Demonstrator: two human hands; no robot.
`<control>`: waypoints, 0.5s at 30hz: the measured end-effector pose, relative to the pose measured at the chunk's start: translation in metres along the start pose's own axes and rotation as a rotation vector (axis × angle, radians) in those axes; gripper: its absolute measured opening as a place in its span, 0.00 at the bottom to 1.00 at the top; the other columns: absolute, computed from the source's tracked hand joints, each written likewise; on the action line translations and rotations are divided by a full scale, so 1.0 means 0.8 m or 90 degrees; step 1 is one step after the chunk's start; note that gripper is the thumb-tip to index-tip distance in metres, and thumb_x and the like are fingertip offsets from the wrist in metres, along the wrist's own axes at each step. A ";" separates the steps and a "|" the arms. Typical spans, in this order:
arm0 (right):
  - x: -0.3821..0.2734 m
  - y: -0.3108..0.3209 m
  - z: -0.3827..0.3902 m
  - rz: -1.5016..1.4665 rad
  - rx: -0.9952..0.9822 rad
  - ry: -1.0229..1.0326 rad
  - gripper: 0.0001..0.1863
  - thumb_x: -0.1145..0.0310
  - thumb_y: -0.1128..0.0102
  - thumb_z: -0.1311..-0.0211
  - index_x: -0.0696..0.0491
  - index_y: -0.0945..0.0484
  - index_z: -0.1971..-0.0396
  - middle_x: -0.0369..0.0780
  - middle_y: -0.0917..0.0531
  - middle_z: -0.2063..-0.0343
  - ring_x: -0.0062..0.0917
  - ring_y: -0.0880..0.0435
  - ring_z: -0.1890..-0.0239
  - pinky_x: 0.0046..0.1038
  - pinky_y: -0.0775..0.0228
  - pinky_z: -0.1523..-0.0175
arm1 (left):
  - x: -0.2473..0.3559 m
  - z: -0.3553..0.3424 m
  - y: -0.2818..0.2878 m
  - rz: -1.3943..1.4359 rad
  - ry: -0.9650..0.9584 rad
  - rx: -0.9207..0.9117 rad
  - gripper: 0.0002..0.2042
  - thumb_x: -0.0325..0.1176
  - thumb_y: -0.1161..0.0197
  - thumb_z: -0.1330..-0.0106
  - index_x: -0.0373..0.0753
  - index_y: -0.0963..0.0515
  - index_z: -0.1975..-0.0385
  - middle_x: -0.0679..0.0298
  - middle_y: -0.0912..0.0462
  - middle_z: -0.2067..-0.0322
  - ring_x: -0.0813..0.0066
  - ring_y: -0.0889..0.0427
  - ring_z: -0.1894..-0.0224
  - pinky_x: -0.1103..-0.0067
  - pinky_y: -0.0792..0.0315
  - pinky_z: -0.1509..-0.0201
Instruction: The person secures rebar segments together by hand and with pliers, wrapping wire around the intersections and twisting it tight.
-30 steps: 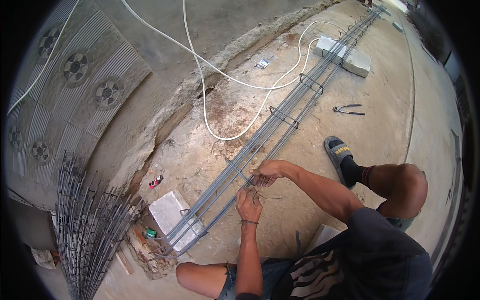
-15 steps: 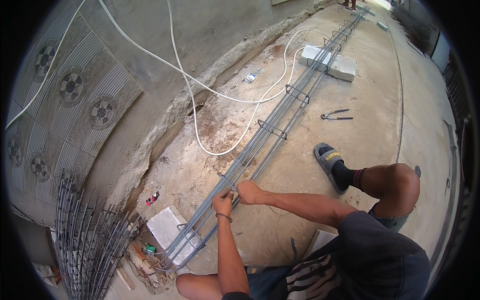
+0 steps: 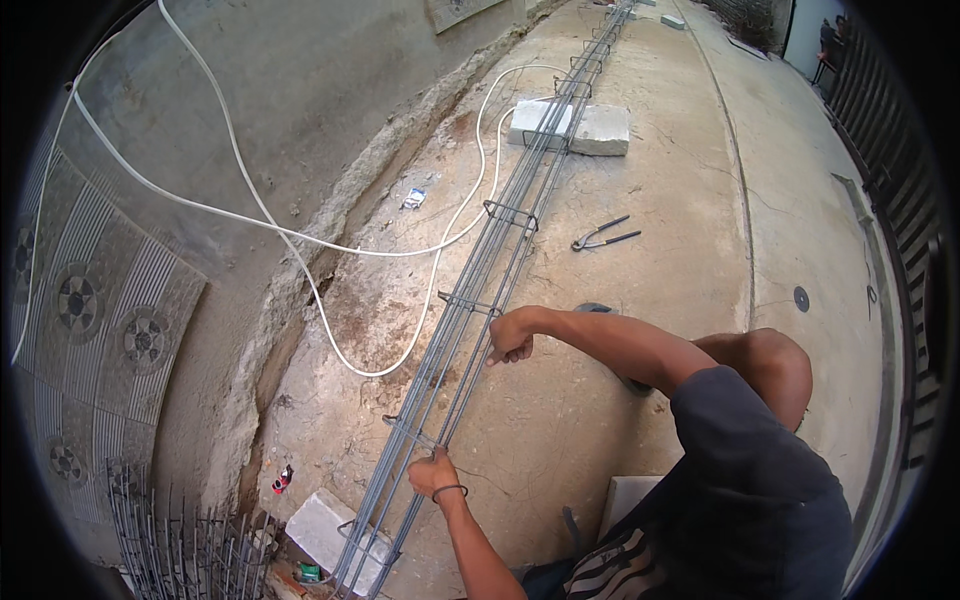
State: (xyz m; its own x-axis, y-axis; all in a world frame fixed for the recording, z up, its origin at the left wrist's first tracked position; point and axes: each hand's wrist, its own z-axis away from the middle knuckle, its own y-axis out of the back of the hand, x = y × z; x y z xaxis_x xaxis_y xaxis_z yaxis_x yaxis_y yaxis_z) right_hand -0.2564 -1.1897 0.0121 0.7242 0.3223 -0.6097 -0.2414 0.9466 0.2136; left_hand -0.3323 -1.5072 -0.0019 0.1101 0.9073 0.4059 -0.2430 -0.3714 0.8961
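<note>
A long rebar cage (image 3: 470, 262) of thin steel bars runs from the lower left to the far end, with square stirrups (image 3: 512, 215) spaced along it. My left hand (image 3: 432, 473) is closed on its near right-hand bar, close to a stirrup corner. Farther up the same side, my right hand (image 3: 513, 335) is beside the cage just below another stirrup. Its fingers are curled, one fingertip pointing down toward the bars; whatever they may hold is hidden. A pair of pincers (image 3: 605, 234) with dark handles lies spread on the concrete to the right.
White blocks (image 3: 600, 131) prop the cage farther off, and another white block (image 3: 318, 525) lies under its near end. A white hose (image 3: 330, 340) loops along the left. More tied rebar (image 3: 180, 540) stands lower left, by a tiled wall (image 3: 100, 370). A metal gate (image 3: 890, 230) borders the right.
My right hand has left the stirrup beside my left hand and moved farther up the cage. My left hand stays by the near stirrup. The whole view has shifted.
</note>
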 end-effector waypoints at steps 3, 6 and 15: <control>0.141 0.106 0.021 0.433 0.574 -0.013 0.09 0.74 0.41 0.52 0.63 0.20 0.72 0.51 0.17 0.74 0.41 0.15 0.70 0.37 0.21 0.63 | -0.019 0.006 -0.034 0.394 0.125 0.002 0.15 0.36 0.35 0.41 0.27 0.19 0.79 0.54 0.20 0.84 0.68 0.23 0.87 0.74 0.29 0.82; 0.251 0.147 0.027 0.433 0.766 -0.188 0.09 0.70 0.45 0.46 0.53 0.16 0.68 0.43 0.16 0.65 0.38 0.18 0.57 0.36 0.24 0.60 | -0.010 0.014 -0.038 0.518 0.171 0.053 0.15 0.32 0.38 0.37 0.23 0.22 0.79 0.56 0.23 0.86 0.76 0.27 0.89 0.81 0.33 0.87; 0.370 0.186 0.020 0.619 0.718 -0.270 0.10 0.68 0.49 0.42 0.55 0.21 0.64 0.43 0.19 0.64 0.34 0.23 0.57 0.36 0.27 0.61 | -0.029 0.018 -0.039 0.945 0.367 -0.092 0.09 0.33 0.43 0.32 0.35 0.25 0.71 0.60 0.20 0.76 0.73 0.22 0.77 0.79 0.25 0.73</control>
State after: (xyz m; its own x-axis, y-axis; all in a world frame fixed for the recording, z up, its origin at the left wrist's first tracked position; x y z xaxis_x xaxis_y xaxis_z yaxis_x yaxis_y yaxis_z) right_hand -0.0676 -0.9533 -0.1246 0.7537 0.5781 0.3126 -0.2568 -0.1788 0.9498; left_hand -0.3134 -1.5192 -0.0365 -0.6502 -0.2621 0.7131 0.1137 -0.9616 -0.2498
